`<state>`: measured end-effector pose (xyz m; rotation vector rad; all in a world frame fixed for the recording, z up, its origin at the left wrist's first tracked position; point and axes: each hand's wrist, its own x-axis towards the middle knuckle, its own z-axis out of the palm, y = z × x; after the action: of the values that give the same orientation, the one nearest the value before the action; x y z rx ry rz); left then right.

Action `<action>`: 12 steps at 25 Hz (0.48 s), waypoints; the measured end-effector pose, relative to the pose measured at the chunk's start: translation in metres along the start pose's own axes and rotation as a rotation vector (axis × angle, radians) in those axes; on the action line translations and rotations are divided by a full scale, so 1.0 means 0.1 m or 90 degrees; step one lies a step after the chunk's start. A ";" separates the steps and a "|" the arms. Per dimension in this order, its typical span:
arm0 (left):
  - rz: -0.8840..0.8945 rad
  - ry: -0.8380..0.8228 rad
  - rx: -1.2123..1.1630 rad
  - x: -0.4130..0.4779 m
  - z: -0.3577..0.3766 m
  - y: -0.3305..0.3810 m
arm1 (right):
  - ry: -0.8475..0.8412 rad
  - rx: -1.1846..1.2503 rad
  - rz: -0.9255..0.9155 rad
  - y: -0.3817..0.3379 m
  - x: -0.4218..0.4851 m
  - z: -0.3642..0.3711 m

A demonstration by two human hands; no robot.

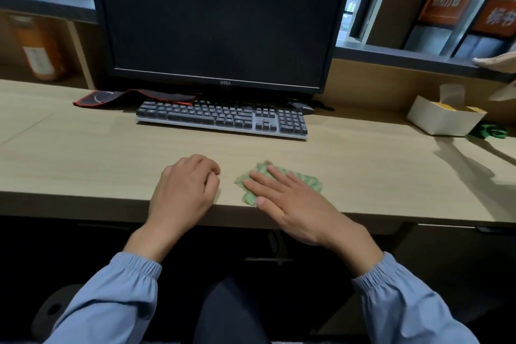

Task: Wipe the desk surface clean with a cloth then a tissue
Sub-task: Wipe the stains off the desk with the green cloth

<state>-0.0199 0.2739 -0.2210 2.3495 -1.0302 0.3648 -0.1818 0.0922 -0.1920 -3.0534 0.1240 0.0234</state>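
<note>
A green and beige patterned cloth (310,180) lies flat on the light wooden desk (83,159), close to its front edge. My right hand (290,204) presses down on the cloth with fingers spread flat, covering most of it. My left hand (184,190) rests on the desk just left of the cloth, its fingers curled in loosely and holding nothing. No tissue is visible in either hand.
A dark keyboard (223,119) and a black monitor (217,19) stand behind the hands. A folded black and red mouse pad (111,98) lies at the back left. A white box (444,119) and a green object (488,131) sit at the right.
</note>
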 end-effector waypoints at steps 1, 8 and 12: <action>0.005 0.000 -0.001 0.01 0.01 -0.01 | 0.003 -0.001 0.002 0.09 -0.09 -0.01; 0.011 0.013 0.021 0.00 0.06 -0.01 | -0.040 0.036 0.147 1.03 -0.70 -0.19; 0.012 0.022 0.031 0.01 0.08 0.01 | -0.082 0.016 0.144 1.04 -0.52 -0.20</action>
<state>-0.0204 0.2684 -0.2265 2.3694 -1.0390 0.4406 -0.2417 -0.0083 -0.1796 -2.9842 0.4562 0.2305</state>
